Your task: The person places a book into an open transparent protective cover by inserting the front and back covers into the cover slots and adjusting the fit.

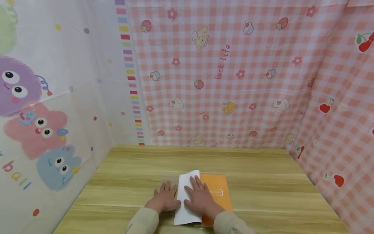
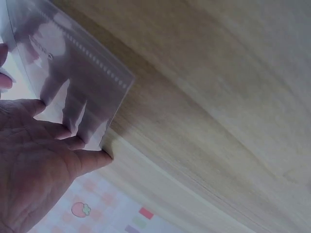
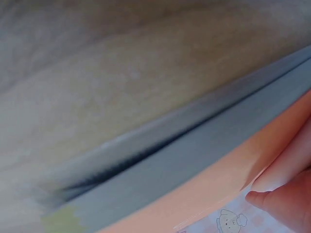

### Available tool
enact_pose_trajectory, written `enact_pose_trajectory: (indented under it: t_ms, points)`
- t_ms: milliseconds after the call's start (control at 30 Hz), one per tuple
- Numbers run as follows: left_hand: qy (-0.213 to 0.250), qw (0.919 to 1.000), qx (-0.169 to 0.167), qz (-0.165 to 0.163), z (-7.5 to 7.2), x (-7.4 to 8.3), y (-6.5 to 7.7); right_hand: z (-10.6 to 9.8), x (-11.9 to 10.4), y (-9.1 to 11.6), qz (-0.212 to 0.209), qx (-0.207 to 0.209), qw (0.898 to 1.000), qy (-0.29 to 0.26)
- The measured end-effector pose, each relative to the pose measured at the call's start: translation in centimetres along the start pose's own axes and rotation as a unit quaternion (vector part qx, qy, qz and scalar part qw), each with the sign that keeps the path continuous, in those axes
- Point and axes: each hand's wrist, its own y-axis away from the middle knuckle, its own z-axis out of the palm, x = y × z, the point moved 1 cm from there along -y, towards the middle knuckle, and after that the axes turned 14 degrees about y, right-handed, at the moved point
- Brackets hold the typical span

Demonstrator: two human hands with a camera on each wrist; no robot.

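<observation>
From where I stand, the work lies at the bottom centre of the frame: a white sheet beside an orange cover, both on the wooden table. The left hand lies flat at the sheet's left edge, fingers straight and spread, gripping nothing; the left wrist view shows them against clear film that reaches toward the upper left of that picture. The right hand presses palm-down on the sheet, its fingers also extended and fanned out.

This looks like smoothing and lining up the sheet with the film. To do it well, I would let the right palm weigh evenly and stroke outward from the middle, since the sheet's top edge bows up near the orange. The left fingers ought to keep the film taut without dragging it. Pushing too hard could crease the sheet or skew it. Whether the sheet is attached to the orange cover, I cannot tell.
</observation>
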Motion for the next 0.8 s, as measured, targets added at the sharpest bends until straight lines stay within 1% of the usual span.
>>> enact_pose_trajectory:
  t_ms: [67,133,267,333,400,633,800]
  points:
    - [-0.001,1.0,0.0,0.003,0.0,0.1,0.0,-0.2,-0.1,0.1,0.002,0.006,1.0,-0.008]
    - [-0.003,1.0,-0.002,0.005,0.1,0.1,0.1,-0.5,0.1,0.4,-0.002,0.028,0.999,-0.04]
    - [-0.006,0.9999,-0.003,0.012,0.1,0.1,0.2,-0.5,0.7,0.9,-0.013,0.077,0.99,-0.12]
    - [-0.006,0.9999,-0.004,0.012,0.0,0.1,0.2,-0.3,1.0,1.1,-0.011,0.083,0.987,-0.137]
    - [-0.006,0.9999,-0.003,0.011,0.0,0.1,0.1,-0.1,1.2,1.1,-0.006,0.079,0.988,-0.134]
    - [0.001,1.0,0.004,0.008,0.0,0.1,0.2,0.2,1.0,0.9,0.013,0.038,0.996,-0.084]
    - [-0.009,0.9995,0.017,0.024,0.2,0.2,0.5,-0.3,0.7,1.1,0.025,0.029,0.996,-0.079]
